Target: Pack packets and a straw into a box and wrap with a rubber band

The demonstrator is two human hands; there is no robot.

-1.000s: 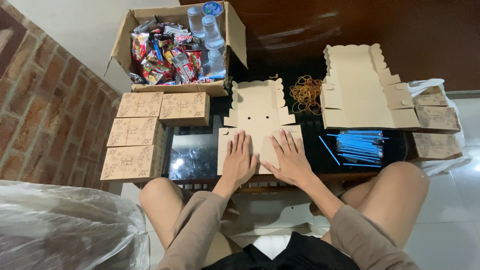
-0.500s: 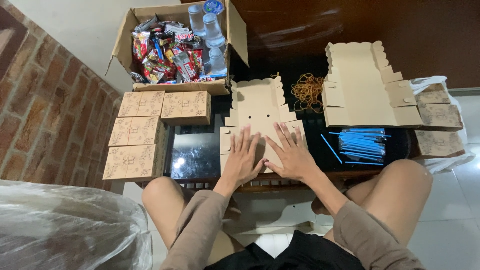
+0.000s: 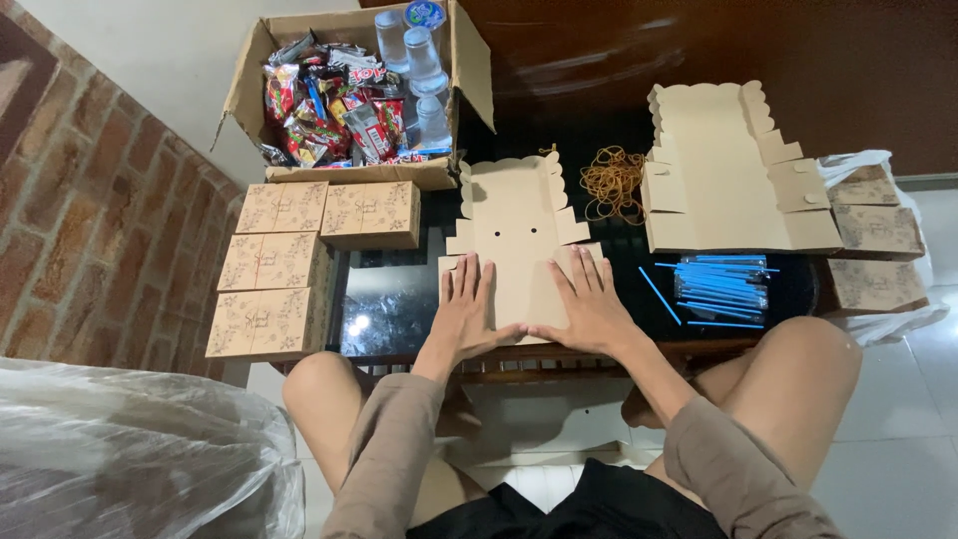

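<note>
Pressing down with both palms, the person's left hand point(image 3: 464, 314) and right hand point(image 3: 591, 307) lie flat on the near part of an unfolded cardboard box blank point(image 3: 516, 225), which sits in the middle of the dark glossy table point(image 3: 384, 304). On both hands the fingers are spread and stretched out flat, gripping nothing; the thumbs point toward each other and almost meet at the near edge of the blank. To the right lies a stack of more flat blanks point(image 3: 723, 170), and between that stack and the pressed blank sits a heap of rubber bands point(image 3: 611, 182). A bundle of blue straws point(image 3: 720, 289) lies just right of the right hand. At the far left an open carton point(image 3: 359, 95) holds snack packets and sealed water cups. Folded patterned boxes point(image 3: 289, 265) are lined up along the left edge, with more of them point(image 3: 878, 235) at the far right on a white bag
</note>
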